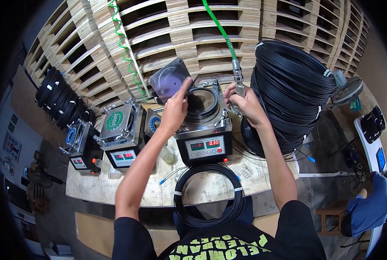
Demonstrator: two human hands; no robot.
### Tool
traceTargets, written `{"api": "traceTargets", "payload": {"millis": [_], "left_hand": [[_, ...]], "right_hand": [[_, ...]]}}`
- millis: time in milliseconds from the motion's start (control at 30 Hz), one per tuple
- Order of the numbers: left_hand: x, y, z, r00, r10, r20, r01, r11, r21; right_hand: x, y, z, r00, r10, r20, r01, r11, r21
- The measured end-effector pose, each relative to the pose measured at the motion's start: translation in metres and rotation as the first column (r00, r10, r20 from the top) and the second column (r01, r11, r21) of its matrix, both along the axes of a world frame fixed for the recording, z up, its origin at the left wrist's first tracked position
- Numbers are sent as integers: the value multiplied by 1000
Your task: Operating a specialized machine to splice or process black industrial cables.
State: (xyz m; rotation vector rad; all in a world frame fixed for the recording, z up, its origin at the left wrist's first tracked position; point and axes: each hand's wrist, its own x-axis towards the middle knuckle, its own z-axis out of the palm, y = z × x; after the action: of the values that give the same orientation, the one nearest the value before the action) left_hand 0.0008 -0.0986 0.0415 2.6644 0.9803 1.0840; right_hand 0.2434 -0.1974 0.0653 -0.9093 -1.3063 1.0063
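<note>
- An air gun [238,89] is gripped by the curled fingers of the right hand [250,106], just right of the central machine's [202,157] round top.
- A purple-disc plate [169,85] is tilted behind the machine's left side, overlapped by the left hand's [174,110] straightened index finger; whether it is gripped cannot be told.
- A black cable coil [240,203] is seen before the machine.

stacked wooden pallets [248,26] behind pale wooden table [263,173] — grey floor [308,197] — brown stool [326,212] at right
</note>
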Motion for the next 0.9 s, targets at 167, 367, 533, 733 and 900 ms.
{"api": "traceTargets", "payload": {"millis": [167,367,533,733,900], "left_hand": [[2,-8,-14,911,278,303,-237,957,-167],[2,-6,-20,831,315,459,-268,949,-167],[2,-9,-18,834,266,484,-209,963,-169],[1,-8,-18,827,233,512,-164,971,-176],[-2,-7,-18,804,224,551,-158,973,-165]], "right_hand": [[-23,4,10,995,40,-93,-37,999,37],[-69,35,-23,995,28,-99,-25,999,32],[-86,59,-47,987,-91,-130,107,986,129],[-55,78,-37,909,-397,-130,417,859,297],[-40,61,-21,975,-162,-151,185,970,155]]}}
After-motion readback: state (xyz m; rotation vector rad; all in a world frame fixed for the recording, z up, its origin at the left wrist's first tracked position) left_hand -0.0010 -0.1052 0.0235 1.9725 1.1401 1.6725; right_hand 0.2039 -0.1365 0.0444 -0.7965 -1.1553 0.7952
